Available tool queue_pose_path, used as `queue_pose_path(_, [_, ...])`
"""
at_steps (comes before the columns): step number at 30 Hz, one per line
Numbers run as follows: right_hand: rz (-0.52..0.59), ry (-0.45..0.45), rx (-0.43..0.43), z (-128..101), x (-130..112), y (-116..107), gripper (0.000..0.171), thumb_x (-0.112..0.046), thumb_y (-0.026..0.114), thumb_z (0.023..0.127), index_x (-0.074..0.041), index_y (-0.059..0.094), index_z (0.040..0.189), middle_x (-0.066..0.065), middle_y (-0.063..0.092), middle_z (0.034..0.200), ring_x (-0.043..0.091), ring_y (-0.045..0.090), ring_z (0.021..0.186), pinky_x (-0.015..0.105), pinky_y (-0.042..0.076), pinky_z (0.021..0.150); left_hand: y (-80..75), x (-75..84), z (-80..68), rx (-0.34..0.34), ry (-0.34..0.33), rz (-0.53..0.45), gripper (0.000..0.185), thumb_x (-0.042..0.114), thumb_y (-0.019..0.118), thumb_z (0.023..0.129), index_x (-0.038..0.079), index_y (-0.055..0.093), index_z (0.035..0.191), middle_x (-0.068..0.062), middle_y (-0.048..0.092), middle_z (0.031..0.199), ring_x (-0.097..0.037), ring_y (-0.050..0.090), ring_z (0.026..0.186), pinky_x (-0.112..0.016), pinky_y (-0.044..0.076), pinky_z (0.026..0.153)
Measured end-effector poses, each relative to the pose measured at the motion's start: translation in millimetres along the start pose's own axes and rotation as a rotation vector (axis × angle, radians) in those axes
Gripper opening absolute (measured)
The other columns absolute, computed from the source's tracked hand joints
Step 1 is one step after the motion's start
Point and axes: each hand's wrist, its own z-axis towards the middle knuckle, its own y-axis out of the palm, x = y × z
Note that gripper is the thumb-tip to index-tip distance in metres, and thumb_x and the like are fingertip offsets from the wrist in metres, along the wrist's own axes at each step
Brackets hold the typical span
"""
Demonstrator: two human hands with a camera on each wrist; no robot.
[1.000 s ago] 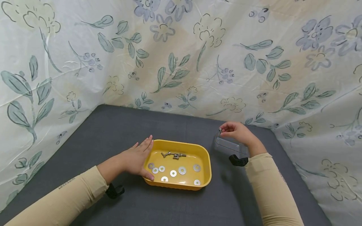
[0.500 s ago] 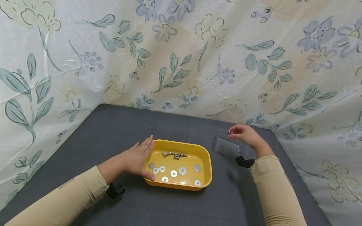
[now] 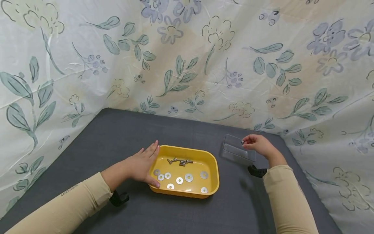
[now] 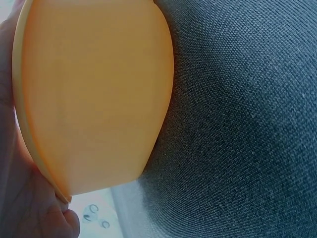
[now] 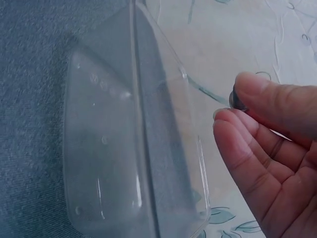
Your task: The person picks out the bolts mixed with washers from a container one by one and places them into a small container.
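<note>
My left hand (image 3: 142, 166) rests on the left rim of a yellow tray (image 3: 184, 194), its fingers straight and its thumb toward the front corner. Inside the tray lie several bolts (image 3: 182, 161) near the far side and several flat washers (image 3: 188, 177). My right hand (image 3: 260, 145) pinches a small metal bolt (image 3: 243, 142) between thumb and fingertips; most of it is hidden, only a dark end (image 5: 237, 100) showing in the right wrist view. Just beneath and left of that hand stands a clear plastic box (image 3: 234, 150) with a divider, which the hand appears not to touch.
Dark grey cloth (image 3: 169, 216) covers the table. A floral curtain (image 3: 187, 65) hangs behind it and along both sides. The clear box stands to the tray's right, near the table's far edge.
My right hand, still holding the bolt, has moved from the clear box's far left corner toward its right side and slightly nearer me. My left hand and the tray stay put.
</note>
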Motion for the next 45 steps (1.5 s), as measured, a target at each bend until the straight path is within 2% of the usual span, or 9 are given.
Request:
queue_pose_path(3, [0.022, 0.002, -0.001, -1, 2, 1, 0.034, -0.017, 0.061, 0.089, 0.003, 0.053, 0.115, 0.018, 0.058, 0.102, 0.032, 0.059, 0.096, 0.051, 0.043, 0.089, -1.0, 0.7, -0.8, -0.002, -0.002, 0.000, 0.133, 0.083, 0.055, 0.056, 0.002, 0.002, 0.146, -0.013, -0.012, 0.152, -0.027, 0.000, 0.140, -0.053, 0.012, 0.108])
queue_pose_path(8, [0.014, -0.005, 0.001, -3, 2, 3, 0.030, -0.014, 0.060, 0.089, 0.002, 0.054, 0.113, 0.022, 0.057, 0.104, 0.038, 0.056, 0.099, 0.048, 0.045, 0.086, -1.3, 1.1, -1.1, -0.007, -0.006, 0.007, 0.134, 0.084, 0.054, 0.055, 0.001, 0.001, 0.146, -0.013, -0.012, 0.152, -0.028, 0.000, 0.140, -0.053, 0.012, 0.108])
queue_pose_path(16, [0.022, -0.011, 0.008, 0, 10, 6, 0.031, -0.013, 0.060, 0.089, 0.005, 0.054, 0.113, 0.013, 0.059, 0.096, 0.041, 0.055, 0.098, 0.050, 0.046, 0.084, -1.0, 1.2, -1.0, -0.023, -0.030, 0.008, 0.134, 0.085, 0.053, 0.055, 0.004, -0.001, 0.146, -0.010, -0.015, 0.151, -0.025, -0.003, 0.140, -0.051, 0.012, 0.109])
queue_pose_path(30, [0.022, -0.017, -0.004, -1, 11, 10, 0.027, -0.014, 0.060, 0.089, 0.003, 0.056, 0.110, 0.015, 0.061, 0.097, 0.039, 0.057, 0.098, 0.049, 0.046, 0.085, -1.1, 1.3, -0.5, -0.022, -0.027, 0.005, 0.133, 0.085, 0.053, 0.055, 0.004, -0.001, 0.146, -0.009, -0.015, 0.151, -0.024, -0.004, 0.140, -0.051, 0.011, 0.109])
queue_pose_path(36, [0.032, -0.040, -0.018, -1, 11, 9, 0.029, -0.012, 0.060, 0.089, 0.005, 0.056, 0.111, 0.017, 0.060, 0.098, 0.040, 0.057, 0.098, 0.048, 0.047, 0.084, -0.6, 1.6, -1.1, -0.017, -0.004, 0.000, 0.132, 0.082, 0.056, 0.057, 0.002, 0.001, 0.146, -0.012, -0.013, 0.151, -0.027, -0.002, 0.140, -0.054, 0.011, 0.108])
queue_pose_path(42, [0.014, -0.058, -0.014, -2, 4, 9, 0.028, -0.011, 0.059, 0.089, 0.005, 0.055, 0.112, 0.016, 0.060, 0.099, 0.035, 0.059, 0.095, 0.048, 0.047, 0.083, -0.7, 1.6, -0.8, -0.023, -0.005, 0.007, 0.131, 0.082, 0.055, 0.058, 0.002, 0.000, 0.146, -0.012, -0.014, 0.151, -0.027, -0.003, 0.139, -0.054, 0.011, 0.108])
queue_pose_path(45, [-0.006, -0.054, -0.005, -2, -1, 10, 0.028, -0.013, 0.060, 0.089, 0.003, 0.056, 0.112, 0.016, 0.060, 0.100, 0.031, 0.059, 0.094, 0.043, 0.049, 0.081, -0.8, 1.4, -0.1, -0.027, -0.009, 0.012, 0.131, 0.083, 0.054, 0.058, 0.003, -0.001, 0.146, -0.011, -0.015, 0.151, -0.026, -0.004, 0.139, -0.053, 0.011, 0.108])
